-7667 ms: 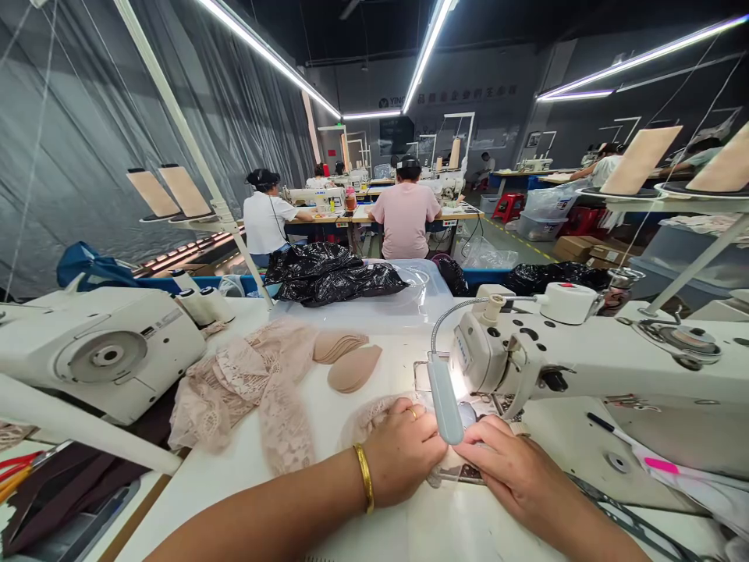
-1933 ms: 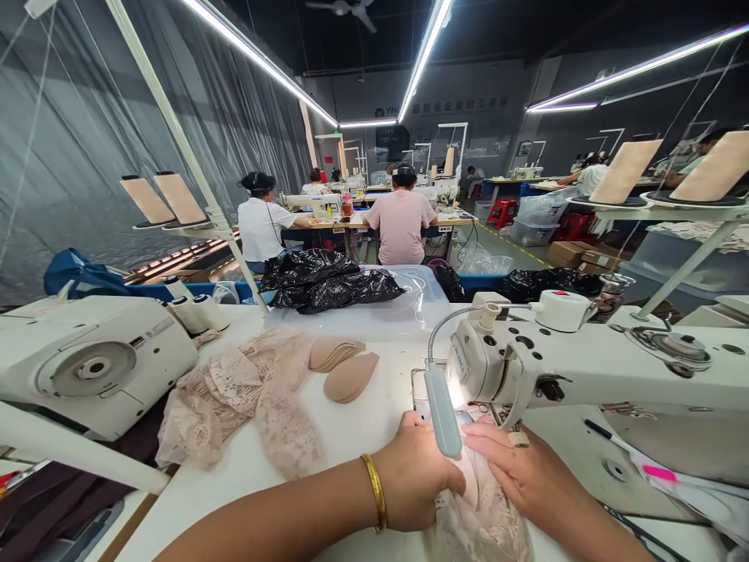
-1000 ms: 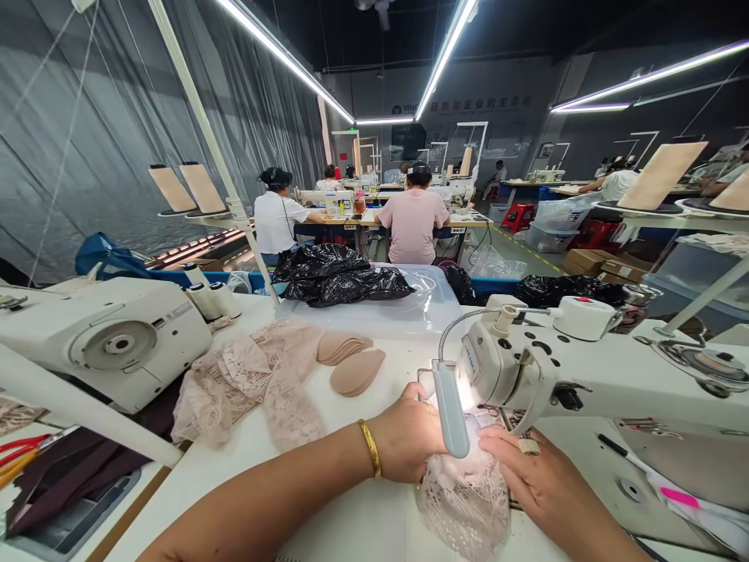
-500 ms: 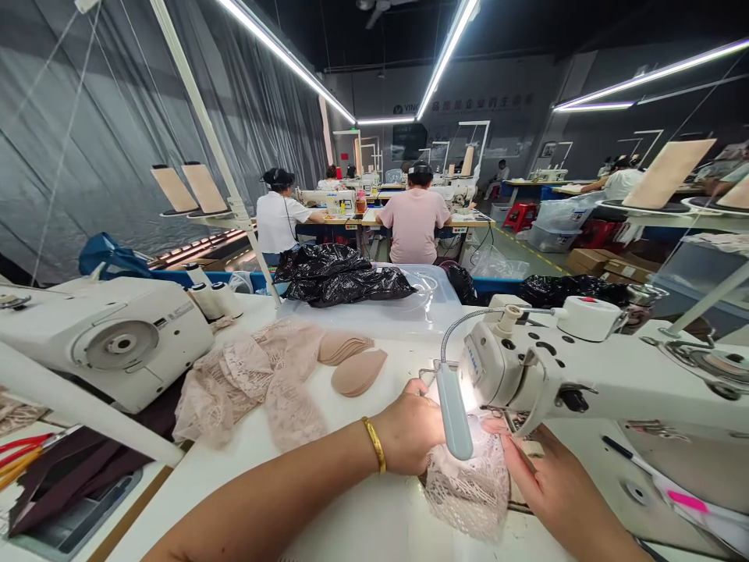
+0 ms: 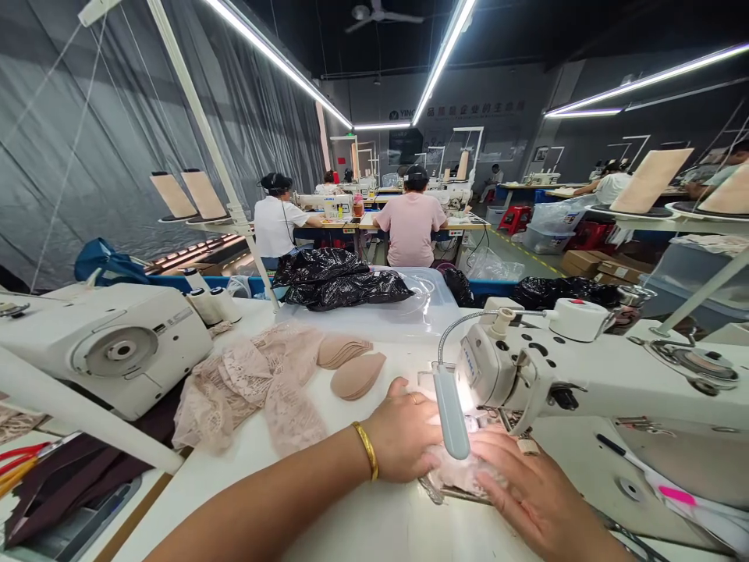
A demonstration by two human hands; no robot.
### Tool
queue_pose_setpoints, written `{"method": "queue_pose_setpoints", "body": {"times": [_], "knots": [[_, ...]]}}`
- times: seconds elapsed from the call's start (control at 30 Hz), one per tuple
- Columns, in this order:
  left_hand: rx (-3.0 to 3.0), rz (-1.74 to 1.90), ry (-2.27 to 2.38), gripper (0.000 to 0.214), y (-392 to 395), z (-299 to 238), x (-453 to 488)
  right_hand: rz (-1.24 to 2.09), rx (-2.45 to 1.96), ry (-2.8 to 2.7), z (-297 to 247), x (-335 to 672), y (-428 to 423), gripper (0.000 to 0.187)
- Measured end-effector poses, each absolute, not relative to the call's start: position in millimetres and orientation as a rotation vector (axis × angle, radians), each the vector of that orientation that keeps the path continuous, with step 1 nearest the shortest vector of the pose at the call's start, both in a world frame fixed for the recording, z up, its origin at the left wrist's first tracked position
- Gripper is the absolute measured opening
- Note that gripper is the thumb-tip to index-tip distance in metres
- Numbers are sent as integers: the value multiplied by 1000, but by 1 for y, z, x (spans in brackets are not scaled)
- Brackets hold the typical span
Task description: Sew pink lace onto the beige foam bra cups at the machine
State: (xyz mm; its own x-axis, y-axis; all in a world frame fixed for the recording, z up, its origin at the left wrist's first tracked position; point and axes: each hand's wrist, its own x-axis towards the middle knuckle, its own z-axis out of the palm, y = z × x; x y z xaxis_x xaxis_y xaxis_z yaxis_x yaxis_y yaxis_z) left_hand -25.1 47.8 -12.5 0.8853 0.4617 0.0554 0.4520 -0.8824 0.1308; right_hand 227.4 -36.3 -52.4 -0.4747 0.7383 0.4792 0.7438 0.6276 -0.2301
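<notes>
A piece of pale pink lace (image 5: 459,467) lies under the sewing machine's (image 5: 497,375) needle area, bunched between my hands. My left hand (image 5: 405,433), with a gold bangle on its wrist, rests at the lace's left side, fingers stretched out; the lamp hides some fingertips. On the right, my right hand (image 5: 523,476) lies over the lace with its fingers extended and somewhat spread, close to the presser foot. A grey lamp head (image 5: 452,414) on a bendy neck lights this spot and covers part of the lace. The needle itself is hidden.
Left of my hands lie more lace (image 5: 257,382) and stacked beige cup pads (image 5: 358,375). Black plastic bags (image 5: 345,281) rest on a clear bin (image 5: 433,290) beyond the table. Another white machine (image 5: 122,336) stands left. A marker (image 5: 629,453) lies right. Two co-workers sit ahead.
My right hand has moved left over the lace, its fingers now flatter. My left hand has shifted slightly left and its fingers have straightened. The lace's hanging front part is gathered closer in.
</notes>
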Motion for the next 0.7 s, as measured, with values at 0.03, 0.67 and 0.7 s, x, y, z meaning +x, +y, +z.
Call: {"method": "queue_pose_setpoints", "body": {"times": [0.03, 0.67, 0.7], "knots": [[2951, 88, 796, 27, 43, -11, -23, -13, -1133, -2358, -52, 224, -35, 36], [2684, -132, 391, 39, 51, 16, -37, 235, -1420, -2345, -47, 270, -33, 33], [2731, -103, 420, 31, 51, 13, -35, 283, -1405, -2358, -47, 273, -33, 31]]}}
